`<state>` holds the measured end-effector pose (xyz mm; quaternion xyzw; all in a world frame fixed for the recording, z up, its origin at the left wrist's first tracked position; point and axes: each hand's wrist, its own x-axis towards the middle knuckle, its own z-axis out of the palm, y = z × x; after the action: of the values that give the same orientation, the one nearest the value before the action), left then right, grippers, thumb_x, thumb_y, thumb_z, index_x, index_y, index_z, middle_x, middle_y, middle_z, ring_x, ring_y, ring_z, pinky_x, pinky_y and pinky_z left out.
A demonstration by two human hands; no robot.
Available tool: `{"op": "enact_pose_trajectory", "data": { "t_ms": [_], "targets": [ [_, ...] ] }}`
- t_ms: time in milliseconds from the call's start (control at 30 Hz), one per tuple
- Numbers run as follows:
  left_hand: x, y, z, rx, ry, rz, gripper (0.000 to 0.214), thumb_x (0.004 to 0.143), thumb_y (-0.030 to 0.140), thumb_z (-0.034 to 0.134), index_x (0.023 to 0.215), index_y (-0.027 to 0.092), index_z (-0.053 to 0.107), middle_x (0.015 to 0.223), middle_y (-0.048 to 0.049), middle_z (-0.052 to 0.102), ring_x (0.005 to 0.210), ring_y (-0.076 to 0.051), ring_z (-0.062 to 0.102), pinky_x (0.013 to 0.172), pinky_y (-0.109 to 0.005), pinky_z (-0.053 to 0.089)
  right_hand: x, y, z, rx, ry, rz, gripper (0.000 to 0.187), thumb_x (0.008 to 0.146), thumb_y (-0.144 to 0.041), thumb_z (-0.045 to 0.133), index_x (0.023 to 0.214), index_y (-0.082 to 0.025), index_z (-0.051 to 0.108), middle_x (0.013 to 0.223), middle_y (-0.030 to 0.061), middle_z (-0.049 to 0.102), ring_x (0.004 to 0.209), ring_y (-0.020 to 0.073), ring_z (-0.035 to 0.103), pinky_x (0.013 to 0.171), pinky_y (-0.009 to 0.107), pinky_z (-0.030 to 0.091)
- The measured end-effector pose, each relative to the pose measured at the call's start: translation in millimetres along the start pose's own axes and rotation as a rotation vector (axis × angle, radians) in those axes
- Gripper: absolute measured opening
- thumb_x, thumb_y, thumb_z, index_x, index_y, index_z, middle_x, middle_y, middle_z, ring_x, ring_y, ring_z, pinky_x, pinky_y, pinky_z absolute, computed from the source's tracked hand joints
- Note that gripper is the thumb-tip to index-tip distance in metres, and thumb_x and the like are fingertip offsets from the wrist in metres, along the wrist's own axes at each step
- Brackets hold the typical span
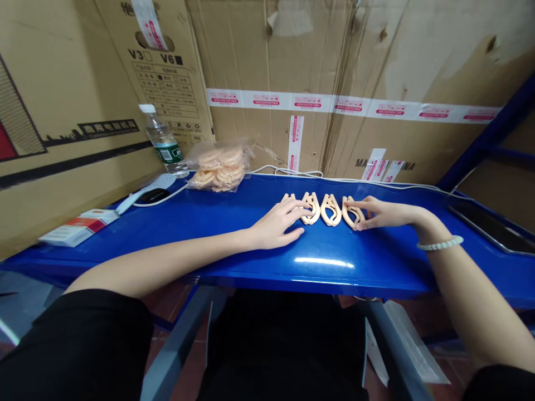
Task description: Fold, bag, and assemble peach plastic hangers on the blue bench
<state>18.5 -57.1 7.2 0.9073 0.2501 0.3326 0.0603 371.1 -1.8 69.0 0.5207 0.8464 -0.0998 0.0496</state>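
Several beige plastic clips point(331, 209) lie in a row on the blue table point(234, 234). My left hand point(279, 224) rests flat on the table with its fingers spread, the fingertips touching the leftmost clips point(310, 207). My right hand point(378, 213) comes in from the right and pinches the rightmost clip point(350, 211) between thumb and fingers. A white bead bracelet point(439, 243) circles my right wrist.
A clear bag of more beige clips point(219, 165) sits at the back of the table beside a water bottle point(164, 141). A white cable point(334, 178), a white device point(146, 191) and a red-and-white packet point(79, 225) lie nearby. Cardboard boxes point(292, 67) wall the back and left.
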Motion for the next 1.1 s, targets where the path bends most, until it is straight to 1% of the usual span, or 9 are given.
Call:
{"op": "enact_pose_trajectory", "data": {
  "t_ms": [167, 333, 400, 533, 633, 733, 833, 967, 1100],
  "targets": [
    [-2, 1, 0.7, 0.038, -0.051, -0.024, 0.037, 0.096, 0.031, 0.058, 0.132, 0.023, 0.062, 0.149, -0.0151, 0.055, 0.143, -0.032, 0.048, 0.126, -0.057, 0.029, -2, -1, 1, 0.002, -0.003, 0.005, 0.11, 0.074, -0.085, 0.059, 0.164, -0.027, 0.036, 0.137, 0.0159, 0.059, 0.128, 0.0443, 0.058, 0.114, 0.059, 0.043],
    [-3, 6, 2.4, 0.076, -0.092, -0.074, 0.047, 0.098, 0.041, 0.058, 0.14, 0.02, 0.059, 0.154, -0.0187, 0.05, 0.147, -0.036, 0.043, 0.127, -0.06, 0.024, -1, -14, 2, 0.022, 0.249, 0.026, 0.109, 0.079, -0.086, 0.053, 0.166, -0.025, 0.031, 0.163, 0.0173, 0.037, 0.151, 0.0461, 0.031, 0.124, 0.058, 0.03],
    [-4, 10, 3.8, 0.091, -0.119, -0.125, 0.054, 0.096, 0.046, 0.06, 0.145, 0.023, 0.056, 0.159, -0.0173, 0.045, 0.151, -0.038, 0.037, 0.127, -0.063, 0.021, 1, -23, 7, 0.021, 0.297, 0.009, 0.106, 0.084, -0.086, 0.047, 0.167, -0.026, 0.025, 0.17, 0.0165, 0.025, 0.156, 0.0463, 0.019, 0.125, 0.061, 0.025],
    [-5, 15, 4.9, 0.111, -0.217, -0.23, 0.066, 0.096, 0.056, 0.059, 0.156, 0.03, 0.045, 0.17, -0.012, 0.031, 0.159, -0.044, 0.017, 0.124, -0.073, 0.009, 5, -49, 24, -0.035, 0.17, 0.033, 0.104, 0.088, -0.087, 0.04, 0.169, -0.027, 0.016, 0.175, 0.0175, 0.007, 0.157, 0.0499, 0.004, 0.119, 0.075, 0.021],
    [-4, 16, 4.0, 0.102, -0.296, -0.275, 0.071, 0.098, 0.06, 0.054, 0.161, 0.032, 0.038, 0.175, -0.0086, 0.014, 0.16, -0.047, -0.001, 0.122, -0.077, 0.006, 7, -71, 38, -0.089, 0.116, 0.047, 0.095, 0.092, -0.084, 0.034, 0.169, -0.032, 0.014, 0.175, 0.0135, 0.003, 0.158, 0.0468, 0.001, 0.118, 0.078, 0.016],
    [-4, 15, 3.6, 0.091, -0.328, -0.274, 0.071, 0.099, 0.061, 0.051, 0.162, 0.034, 0.034, 0.176, -0.0061, 0.005, 0.159, -0.048, -0.009, 0.121, -0.077, 0.005, 8, -86, 46, -0.132, 0.161, 0.075, 0.091, 0.095, -0.082, 0.031, 0.169, -0.031, 0.017, 0.175, 0.0137, 0.004, 0.158, 0.0477, 0.001, 0.118, 0.078, 0.015],
    [-3, 14, 3.9, 0.088, -0.346, -0.271, 0.074, 0.098, 0.063, 0.051, 0.164, 0.035, 0.03, 0.176, -0.0069, 0.007, 0.159, -0.047, -0.007, 0.12, -0.078, 0.004, 10, -88, 52, -0.156, 0.204, 0.041, 0.088, 0.096, -0.082, 0.03, 0.168, -0.033, 0.019, 0.175, 0.0132, 0.009, 0.157, 0.049, 0.005, 0.119, 0.077, 0.016],
    [-2, 12, 4.9, 0.077, -0.361, -0.276, 0.078, 0.097, 0.066, 0.052, 0.164, 0.033, 0.029, 0.175, -0.0116, 0.016, 0.16, -0.047, 0.001, 0.119, -0.08, 0.005, 14, -83, 57, -0.193, 0.282, -0.064, 0.083, 0.097, -0.081, 0.03, 0.167, -0.037, 0.023, 0.174, 0.0107, 0.018, 0.157, 0.0484, 0.012, 0.123, 0.071, 0.011],
    [-1, 6, 5.5, 0.068, -0.34, -0.268, 0.081, 0.095, 0.067, 0.056, 0.163, 0.033, 0.031, 0.174, -0.0129, 0.019, 0.159, -0.049, 0.004, 0.118, -0.081, 0.007, 18, -82, 58, -0.219, 0.312, -0.106, 0.081, 0.098, -0.079, 0.028, 0.167, -0.036, 0.024, 0.172, 0.0124, 0.021, 0.158, 0.044, 0.014, 0.124, 0.07, 0.009]
  ]
}}
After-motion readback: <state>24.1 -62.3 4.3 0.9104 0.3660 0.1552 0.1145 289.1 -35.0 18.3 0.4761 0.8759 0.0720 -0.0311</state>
